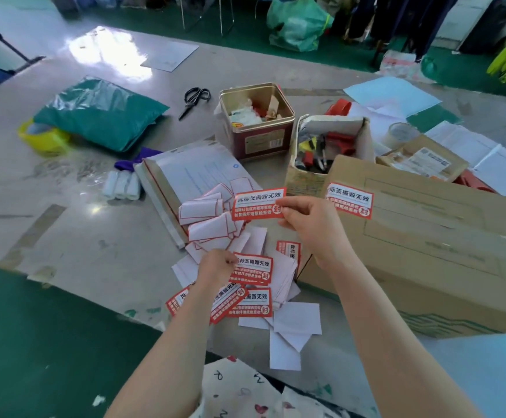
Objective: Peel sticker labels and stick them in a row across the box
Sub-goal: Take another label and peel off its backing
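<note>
A large brown cardboard box [432, 236] lies at the right, with one red-and-white sticker label [349, 200] stuck at its top left corner. My right hand [309, 221] pinches another red label [257, 204] by its right end, held in the air just left of the box. My left hand [217, 268] grips a small stack of labels [253, 269] low over the table. More red labels [239, 303] lie under my left wrist, among white peeled backing papers [209, 218].
Behind the papers stand an open metal tin [256, 122] and a small carton of tools [324, 146]. Black scissors [192, 101] and a green plastic bag [100, 113] lie further left. A tape roll [399, 134] sits behind the box.
</note>
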{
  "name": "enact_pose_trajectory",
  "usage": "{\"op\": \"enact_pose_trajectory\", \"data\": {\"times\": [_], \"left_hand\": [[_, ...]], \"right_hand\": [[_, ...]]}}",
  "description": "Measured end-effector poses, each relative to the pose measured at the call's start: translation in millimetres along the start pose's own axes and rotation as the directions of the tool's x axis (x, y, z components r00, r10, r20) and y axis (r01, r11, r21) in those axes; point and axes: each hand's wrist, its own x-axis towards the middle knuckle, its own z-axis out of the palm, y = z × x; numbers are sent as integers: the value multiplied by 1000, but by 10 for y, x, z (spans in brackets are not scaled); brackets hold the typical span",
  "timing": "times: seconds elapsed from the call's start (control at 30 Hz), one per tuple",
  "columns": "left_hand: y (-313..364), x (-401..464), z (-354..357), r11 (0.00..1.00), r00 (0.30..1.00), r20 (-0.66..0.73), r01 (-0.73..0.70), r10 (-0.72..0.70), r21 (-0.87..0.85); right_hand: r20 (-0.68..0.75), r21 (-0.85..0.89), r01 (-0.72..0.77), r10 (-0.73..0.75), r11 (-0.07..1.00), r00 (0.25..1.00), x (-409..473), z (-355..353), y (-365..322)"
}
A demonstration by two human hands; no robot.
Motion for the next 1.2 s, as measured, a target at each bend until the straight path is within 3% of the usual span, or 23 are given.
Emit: {"op": "enact_pose_trajectory", "data": {"times": [0.43, 0.57, 0.67, 0.87, 0.97, 1.2], "left_hand": [[160, 92, -32, 984, 999, 36, -9, 2, 178], [520, 92, -219, 999, 999, 41, -34, 33, 4], [926, 10, -420, 967, 993, 18, -113, 120, -228], [1585, -235, -637, 685, 977, 51, -108, 208, -720], [1903, -392, -650, 624, 959, 66, -127, 277, -771], [2153, -460, -560, 709, 879, 103, -300, 465, -639]], "right_hand": [[-112, 27, 11, -8, 1000, 994, -8, -131, -116], [-161, 98, 25, -9, 995, 987, -28, -263, -113], [-218, 162, 22, 14, 987, 976, -34, -396, -105], [-315, 268, 15, 73, 963, 946, -41, -781, -32], [-381, 279, 34, 79, 960, 921, -83, -983, 35], [-481, 244, 72, 56, 967, 875, -177, -1299, 147]]}}
